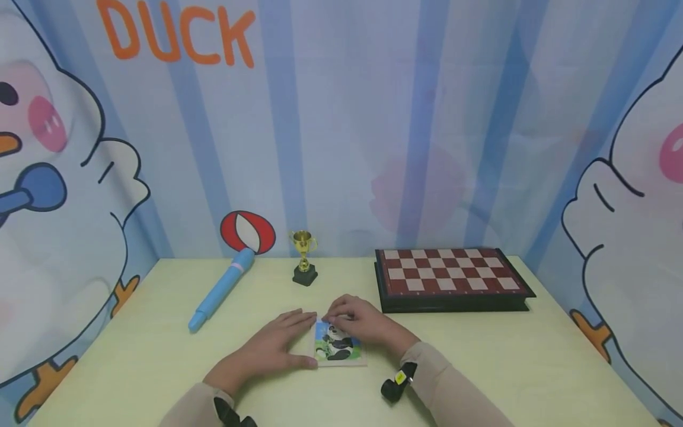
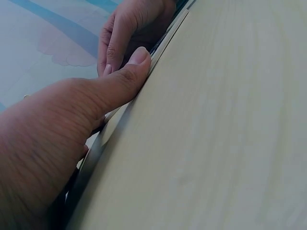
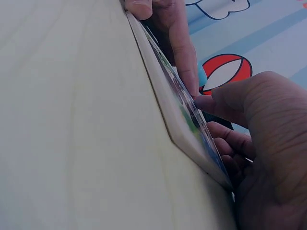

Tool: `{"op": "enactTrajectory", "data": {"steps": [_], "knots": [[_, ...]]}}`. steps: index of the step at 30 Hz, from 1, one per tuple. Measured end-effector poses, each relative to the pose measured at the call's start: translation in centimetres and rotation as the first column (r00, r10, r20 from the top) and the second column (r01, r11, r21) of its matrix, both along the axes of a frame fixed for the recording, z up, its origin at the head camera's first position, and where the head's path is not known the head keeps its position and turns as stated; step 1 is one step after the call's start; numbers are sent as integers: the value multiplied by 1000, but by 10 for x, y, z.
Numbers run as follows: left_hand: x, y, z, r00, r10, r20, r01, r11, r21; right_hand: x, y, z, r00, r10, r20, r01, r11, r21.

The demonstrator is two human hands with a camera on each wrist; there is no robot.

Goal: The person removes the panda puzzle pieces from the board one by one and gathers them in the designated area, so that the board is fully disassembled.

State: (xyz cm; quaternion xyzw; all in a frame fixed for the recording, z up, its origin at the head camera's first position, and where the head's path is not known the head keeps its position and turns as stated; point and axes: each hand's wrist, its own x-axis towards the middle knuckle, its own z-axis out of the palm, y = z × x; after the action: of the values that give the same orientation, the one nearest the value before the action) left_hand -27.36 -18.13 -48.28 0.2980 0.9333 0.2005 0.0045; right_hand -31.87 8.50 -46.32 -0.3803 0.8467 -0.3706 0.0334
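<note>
A small flat wooden panda picture board (image 1: 340,350) lies on the table between both hands, pale-edged in the right wrist view. My left hand (image 1: 269,347) rests along its left side, fingers stretched toward the upper left corner and thumb at the lower left corner. In the left wrist view this thumb (image 2: 136,60) lies along the board's edge. My right hand (image 1: 363,323) reaches over the top of the board from the right, fingers bent and tips on its upper part. In the right wrist view its thumb (image 3: 208,103) meets the picture; whether it pinches a piece I cannot tell.
Behind on the left lies a blue stick-shaped object (image 1: 221,290). A small gold trophy cup (image 1: 303,261) stands near the back edge. At the back right is a red and white chessboard box (image 1: 453,276). A printed curtain (image 1: 347,118) hangs behind the pale table (image 1: 133,356).
</note>
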Motion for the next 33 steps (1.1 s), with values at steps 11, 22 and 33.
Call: {"op": "enactTrajectory", "data": {"steps": [11,22,33], "knots": [[2,1,6,1000,6,13,-6,1000,-10,-2,-3,5,995,12,96,-12,1000,-7],[3,1,8,1000,8,17,-8,1000,-9,-4,-2,1,969,-38,243,52,997,-55],[4,1,6,1000,4,15,-4,1000,0,8,-12,-1,989,-90,120,108,982,-156]]}}
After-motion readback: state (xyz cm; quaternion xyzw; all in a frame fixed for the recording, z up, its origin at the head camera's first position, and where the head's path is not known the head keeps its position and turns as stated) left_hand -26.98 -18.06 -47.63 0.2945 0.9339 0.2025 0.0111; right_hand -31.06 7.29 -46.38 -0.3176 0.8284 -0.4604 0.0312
